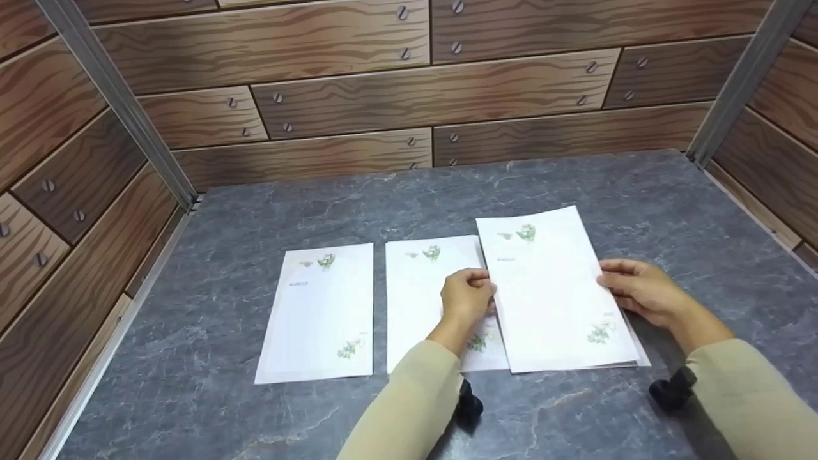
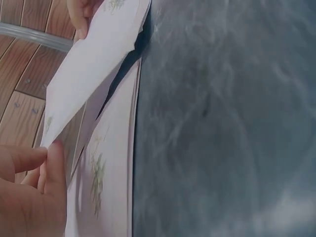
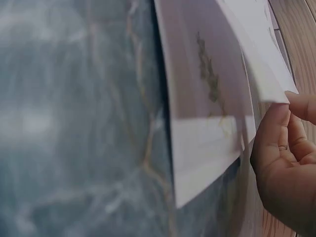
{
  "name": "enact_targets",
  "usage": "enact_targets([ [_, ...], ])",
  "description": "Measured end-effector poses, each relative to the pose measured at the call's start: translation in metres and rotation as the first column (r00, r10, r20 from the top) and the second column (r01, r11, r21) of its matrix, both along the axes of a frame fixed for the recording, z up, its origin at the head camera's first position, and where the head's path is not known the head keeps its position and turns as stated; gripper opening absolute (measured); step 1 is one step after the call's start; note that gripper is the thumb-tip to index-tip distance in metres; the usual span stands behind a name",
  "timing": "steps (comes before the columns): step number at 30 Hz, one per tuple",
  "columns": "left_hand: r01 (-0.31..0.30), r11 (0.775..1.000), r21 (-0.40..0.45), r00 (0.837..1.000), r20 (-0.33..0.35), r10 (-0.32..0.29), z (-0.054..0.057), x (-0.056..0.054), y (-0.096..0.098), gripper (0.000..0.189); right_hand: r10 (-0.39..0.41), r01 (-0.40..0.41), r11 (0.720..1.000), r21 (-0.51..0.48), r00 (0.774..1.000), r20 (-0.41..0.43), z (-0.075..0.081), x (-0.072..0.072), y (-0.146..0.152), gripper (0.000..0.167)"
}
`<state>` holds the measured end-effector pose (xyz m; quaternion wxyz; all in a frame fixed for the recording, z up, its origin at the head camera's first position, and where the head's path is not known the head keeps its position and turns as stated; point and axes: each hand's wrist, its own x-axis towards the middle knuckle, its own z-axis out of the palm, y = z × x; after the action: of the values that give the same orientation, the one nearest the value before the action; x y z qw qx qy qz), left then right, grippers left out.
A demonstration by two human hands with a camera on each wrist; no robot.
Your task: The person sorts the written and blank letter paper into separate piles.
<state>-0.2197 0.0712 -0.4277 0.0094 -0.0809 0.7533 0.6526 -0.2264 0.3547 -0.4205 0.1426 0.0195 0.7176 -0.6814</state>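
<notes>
A white sheet of paper (image 1: 549, 294) with small green plant prints is held up at its two long edges. My left hand (image 1: 468, 297) pinches its left edge between thumb and fingers, above the middle paper (image 1: 414, 300). On the opposite edge, my right hand (image 1: 647, 295) pinches it the same way. The right wrist view shows the lifted sheet curving over another printed sheet (image 3: 187, 89), which lies on the table. In the left wrist view a gap shows beneath the raised sheet, beside a thin stack with a green sprig print (image 2: 111, 182).
Another white printed paper (image 1: 323, 319) lies at the left on the grey marbled table (image 1: 211, 306). Wood-patterned panels (image 1: 345, 70) enclose the back and sides, joined by metal corner posts (image 1: 121, 102). Dark devices (image 1: 470, 406) sit at both sleeve cuffs.
</notes>
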Motion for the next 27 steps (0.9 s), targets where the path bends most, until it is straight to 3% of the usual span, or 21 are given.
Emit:
enact_targets([
  [5,0.003,1.000,0.027,0.999,0.033,-0.004,0.001,0.002,0.006,0.015,-0.007,0.007,1.000,0.018,1.000,0.002,-0.002,0.000,0.006,0.018],
  [17,0.020,0.999,0.029,0.999,0.039,-0.021,0.001,0.004,0.014,0.020,-0.008,0.009,0.998,0.069,1.000,-0.013,-0.005,0.003,0.016,0.023],
  [23,0.039,0.999,0.021,0.998,0.049,-0.040,0.001,0.006,0.013,0.021,-0.013,0.016,0.991,0.135,1.000,-0.023,-0.007,0.004,0.015,0.058],
  [27,0.042,0.999,0.014,0.997,0.059,-0.043,0.001,0.006,0.014,0.021,-0.017,0.024,0.982,0.186,0.999,-0.040,-0.008,0.005,0.015,0.061],
])
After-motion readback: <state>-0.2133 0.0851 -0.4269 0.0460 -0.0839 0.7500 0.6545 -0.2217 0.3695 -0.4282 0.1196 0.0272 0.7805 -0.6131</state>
